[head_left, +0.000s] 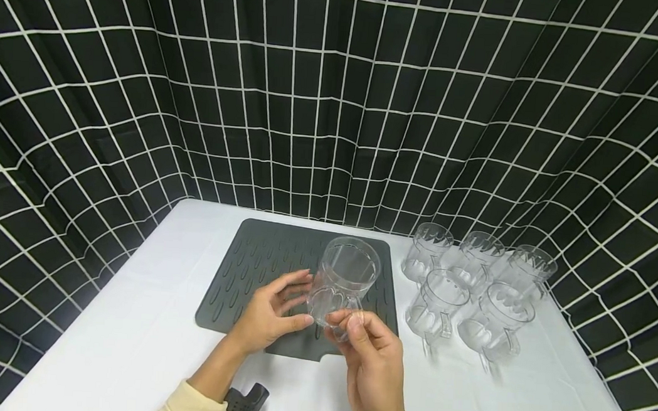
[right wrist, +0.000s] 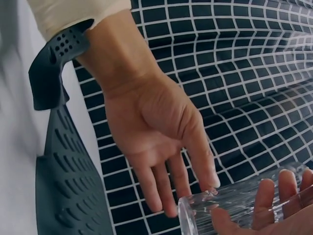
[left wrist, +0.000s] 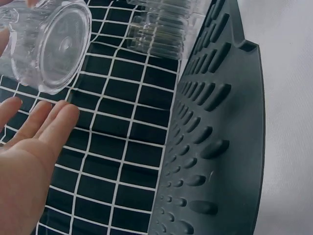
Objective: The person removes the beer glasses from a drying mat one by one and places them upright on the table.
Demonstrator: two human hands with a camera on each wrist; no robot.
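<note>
A clear mug [head_left: 343, 275] is held tilted above the dark grey ribbed mat [head_left: 246, 269]. My right hand [head_left: 373, 362] pinches its handle between thumb and fingers; in the right wrist view some of these fingers [right wrist: 264, 203] show at the lower right. My left hand [head_left: 268, 315] is beside the mug with its fingers extended and spread. Its thumb tip is at the lower part of the mug; whether it touches I cannot tell. In the left wrist view the round base of the mug [left wrist: 63, 46] faces the camera, above the fingertips of the left hand [left wrist: 29, 142].
Several similar clear mugs stand close together on the white table [head_left: 130, 319] to the right of the mat, including a front one [head_left: 438, 303] and a back one [head_left: 428, 252]. A black curtain with white grid lines [head_left: 324, 104] surrounds the table. A black band [head_left: 246, 401] is on the left wrist.
</note>
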